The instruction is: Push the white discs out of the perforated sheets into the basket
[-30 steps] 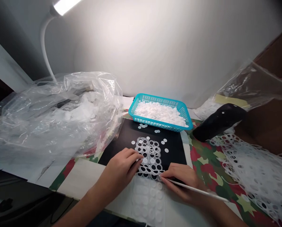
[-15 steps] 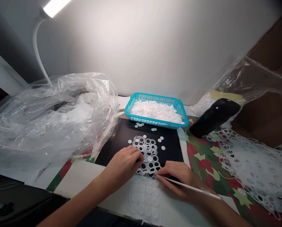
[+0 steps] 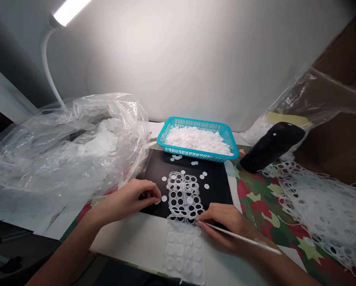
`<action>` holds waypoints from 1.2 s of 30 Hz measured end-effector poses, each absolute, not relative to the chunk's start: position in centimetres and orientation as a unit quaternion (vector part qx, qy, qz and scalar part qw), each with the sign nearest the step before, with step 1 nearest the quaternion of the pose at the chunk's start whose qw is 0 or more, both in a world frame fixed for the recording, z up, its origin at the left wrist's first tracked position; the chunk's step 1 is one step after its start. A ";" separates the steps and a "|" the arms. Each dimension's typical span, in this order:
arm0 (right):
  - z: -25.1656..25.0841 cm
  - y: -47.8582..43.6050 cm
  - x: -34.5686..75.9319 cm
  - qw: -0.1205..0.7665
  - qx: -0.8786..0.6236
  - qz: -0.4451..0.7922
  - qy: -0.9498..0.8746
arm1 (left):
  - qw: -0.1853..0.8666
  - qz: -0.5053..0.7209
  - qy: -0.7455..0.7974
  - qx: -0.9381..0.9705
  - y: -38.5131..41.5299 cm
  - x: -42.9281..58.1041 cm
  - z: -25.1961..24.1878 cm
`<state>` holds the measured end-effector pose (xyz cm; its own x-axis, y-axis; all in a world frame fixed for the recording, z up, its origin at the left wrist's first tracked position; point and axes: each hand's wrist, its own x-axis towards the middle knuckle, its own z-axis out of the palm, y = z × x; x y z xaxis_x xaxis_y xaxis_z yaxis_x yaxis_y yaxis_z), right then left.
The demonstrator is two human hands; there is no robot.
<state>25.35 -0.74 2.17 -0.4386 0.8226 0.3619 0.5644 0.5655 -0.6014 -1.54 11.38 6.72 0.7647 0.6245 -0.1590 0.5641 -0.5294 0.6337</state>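
Observation:
My left hand (image 3: 142,195) is left of the perforated sheet, its thumb and fingertips closed on a small white disc (image 3: 157,201) over the black mat's front edge. Another loose disc (image 3: 164,198) lies just beside it. My right hand (image 3: 222,222) grips a thin white stick (image 3: 243,238) that slants back under the wrist. Its thumb and forefinger meet at the edge of the white sheet with rows of round holes (image 3: 184,194). Nearer me, a translucent sheet of round discs (image 3: 184,250) continues from it over the table's front edge.
Behind the black mat (image 3: 216,194) stands a blue basket (image 3: 197,154) heaped with white discs. Several discs lie scattered on the mat. Clear plastic bags (image 3: 61,155) fill the left. At right are a black cylindrical object (image 3: 270,147) and a pile of holed sheets (image 3: 329,210). A lamp (image 3: 72,10) shines above.
My left hand has moved left off the perforated sheet to the mat beside it, uncovering the sheet's left rows and a loose disc. My right hand stays nearly still with the stick.

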 end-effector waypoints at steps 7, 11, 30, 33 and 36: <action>2.0 -0.7 25.3 0.316 -0.425 0.201 -0.824 | 0.338 0.025 0.313 0.887 11.4 -1.3 6.2; 2.0 -0.7 25.3 0.309 -0.426 0.204 -0.825 | 0.327 0.015 0.293 0.898 11.5 -0.8 6.8; 2.3 -0.9 25.2 0.305 -0.436 0.201 -0.822 | 0.237 -0.001 0.252 0.938 10.7 0.4 7.3; 2.4 -0.8 25.1 0.307 -0.437 0.199 -0.822 | 0.236 0.031 0.259 0.936 12.3 0.5 7.3; 2.5 -0.8 25.0 0.309 -0.437 0.198 -0.821 | 0.204 0.113 0.298 0.926 14.4 1.5 7.1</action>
<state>25.02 -0.81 2.55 -0.4273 0.8395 0.3355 0.5949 0.5406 -0.5949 1.53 14.44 7.08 0.7967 0.5980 0.0876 0.5055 -0.7387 0.4458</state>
